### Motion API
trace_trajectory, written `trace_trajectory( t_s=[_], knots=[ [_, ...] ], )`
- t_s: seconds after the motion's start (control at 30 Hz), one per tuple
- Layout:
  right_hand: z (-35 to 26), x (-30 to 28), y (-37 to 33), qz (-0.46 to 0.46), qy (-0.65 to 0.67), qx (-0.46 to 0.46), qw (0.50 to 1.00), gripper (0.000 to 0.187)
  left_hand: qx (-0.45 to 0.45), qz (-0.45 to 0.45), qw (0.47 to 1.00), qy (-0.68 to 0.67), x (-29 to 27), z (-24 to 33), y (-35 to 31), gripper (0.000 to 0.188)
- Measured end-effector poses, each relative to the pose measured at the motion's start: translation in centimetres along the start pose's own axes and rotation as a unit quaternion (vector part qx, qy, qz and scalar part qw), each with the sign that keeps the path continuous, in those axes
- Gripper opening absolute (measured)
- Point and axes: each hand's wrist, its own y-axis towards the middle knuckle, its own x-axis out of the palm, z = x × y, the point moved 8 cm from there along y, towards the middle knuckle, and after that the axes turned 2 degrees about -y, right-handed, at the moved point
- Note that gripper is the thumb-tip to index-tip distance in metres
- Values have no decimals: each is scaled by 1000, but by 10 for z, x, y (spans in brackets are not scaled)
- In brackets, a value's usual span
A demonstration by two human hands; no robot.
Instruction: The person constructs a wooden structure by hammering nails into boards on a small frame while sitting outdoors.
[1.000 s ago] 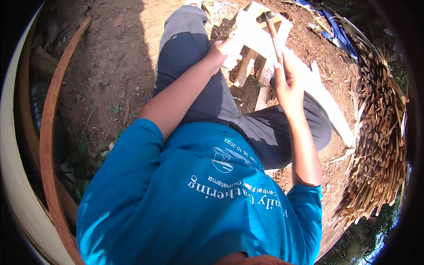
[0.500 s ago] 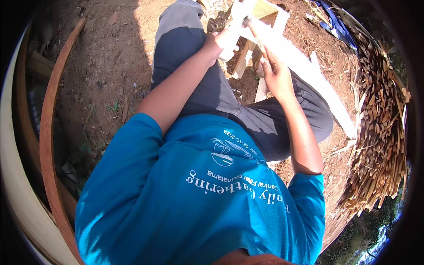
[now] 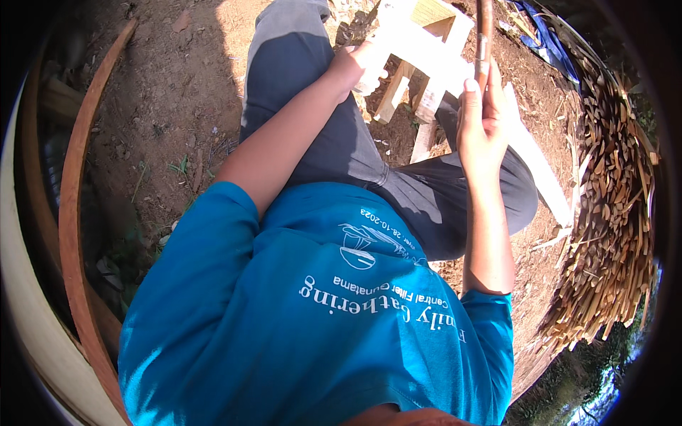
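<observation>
My right hand (image 3: 484, 128) is closed round the wooden handle of a hammer (image 3: 484, 46). The handle points up past the top edge of the view, so the hammer's head is out of sight. In front of my legs stands a pale wooden frame (image 3: 432, 13) of boards and short blocks, partly washed out by sunlight. My left hand (image 3: 347, 73) grips the near left side of this frame, its fingers wrapped round a bright piece of wood. Below the frame, short wooden legs or blocks (image 3: 394, 96) stick out toward me.
A long pale board (image 3: 543, 167) lies at the right beside my bent knee. Farther right is a big stack of thin wooden strips (image 3: 611, 192), with a blue sheet (image 3: 543, 42) behind it. Curved brown timber (image 3: 77, 199) stands at the left. Dirt ground (image 3: 170, 78) surrounds my legs.
My right hand has lifted the hammer up and to the right, away from the frame; its head has left the view. The frame has shifted slightly right, my left hand staying on it.
</observation>
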Motion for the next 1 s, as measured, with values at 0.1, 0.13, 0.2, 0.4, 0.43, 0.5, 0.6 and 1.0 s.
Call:
trace_trajectory(
  t_s=[0.1, 0.13, 0.2, 0.4, 0.43, 0.5, 0.6, 1.0],
  knots=[
    [26, 3, -2, -25, -113, -21, 993, 49, 18, -10, 1000, -1, 13, 6, 2, 41],
    [63, 9, -6, -90, -241, -37, 966, 50, 23, -16, 1000, 7, 19, 8, -1, 41],
    [67, 10, 1, -116, -228, -7, 967, 49, 26, -6, 1000, -2, 16, 12, -2, 41],
    [-10, 0, -7, 46, -216, -180, 959, 43, 17, -19, 999, -26, 9, 0, 6, 39],
    [31, 3, -10, -33, -229, -90, 969, 45, 14, -23, 999, -23, 16, 3, 3, 39],
    [52, 19, -12, -103, -246, -27, 964, 47, 9, -1, 1000, -18, 12, 6, -4, 39],
    [3, 7, 3, -10, -82, -84, 993, 44, 6, 0, 1000, -10, -1, -4, 7, 40],
    [73, 19, -16, -95, -212, 19, 972, 42, 10, -21, 1000, -2, 13, 0, 7, 41]
  ],
)
